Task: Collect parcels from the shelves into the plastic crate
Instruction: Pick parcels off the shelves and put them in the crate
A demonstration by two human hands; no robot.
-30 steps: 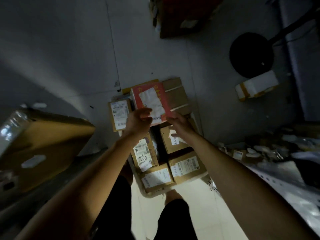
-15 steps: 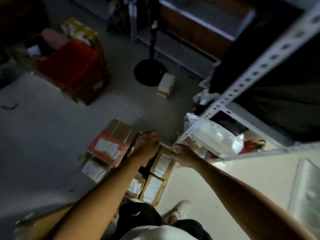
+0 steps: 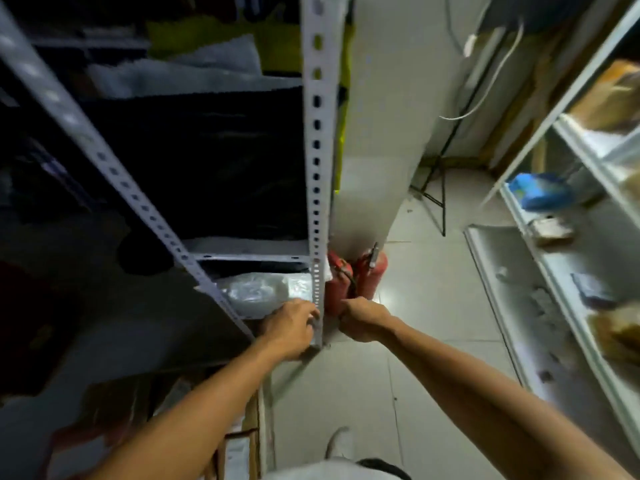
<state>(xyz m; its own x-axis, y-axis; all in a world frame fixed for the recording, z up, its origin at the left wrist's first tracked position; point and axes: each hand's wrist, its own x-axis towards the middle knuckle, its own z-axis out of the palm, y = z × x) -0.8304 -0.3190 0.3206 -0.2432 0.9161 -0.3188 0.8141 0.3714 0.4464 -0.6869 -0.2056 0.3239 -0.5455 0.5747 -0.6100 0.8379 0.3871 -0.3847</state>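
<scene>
Pale floor tiles (image 3: 433,327) run up the middle of a narrow aisle, with a dark metal shelving unit (image 3: 317,161) on the left and a white shelving unit (image 3: 540,282) on the right. Half a second ago the view looked down on a cluster of labelled cardboard parcels on the floor, both hands just above them; now the head has swung up and to the right, so those parcels are out of sight, except perhaps for blurred cardboard edges at the near left, which cannot be identified. The plastic crate is not visible either. Both arms reach forward to the foot of the dark unit's perforated upright. The left hand (image 3: 289,329) lies against that post with its fingers curled near the metal, though whether it truly grips the post cannot be told. The right hand (image 3: 362,318) is clenched into a loose fist just right of the post and seems to hold nothing. Behind the left hand, a clear plastic-wrapped parcel (image 3: 258,292) lies on the lowest shelf. Two red fire extinguishers (image 3: 356,275) stand on the floor beyond the right hand. The turn suggests that the last parcel is set down and the person is reaching for another.
</scene>
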